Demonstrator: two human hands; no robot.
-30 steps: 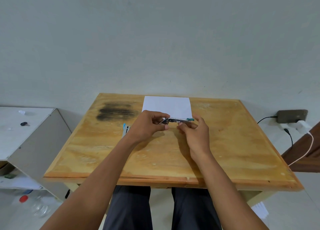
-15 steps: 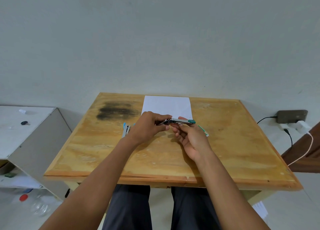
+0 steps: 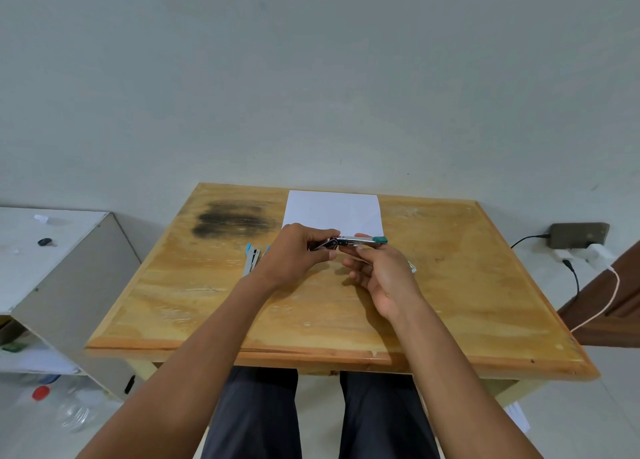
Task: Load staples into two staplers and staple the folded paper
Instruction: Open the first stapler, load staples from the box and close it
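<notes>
Presently in hand: small silver metal stapler with a green tip (image 3: 353,241), held just above the wooden table (image 3: 467,285), on the near side of the white sheet of paper (image 3: 332,209).
Long axis: left to right, with the green tip to the right and the hinged end to the left, where it appears slightly parted.
Left hand (image 3: 294,254): fingers curled round the hinged end.
Right hand (image 3: 381,275): thumb and fingers pinch the body; this hand is nearer the tip.
Beside: pale blue stapler (image 3: 254,258) lying on the table, just left of the left hand.
Judged step: loading the held stapler.
</notes>
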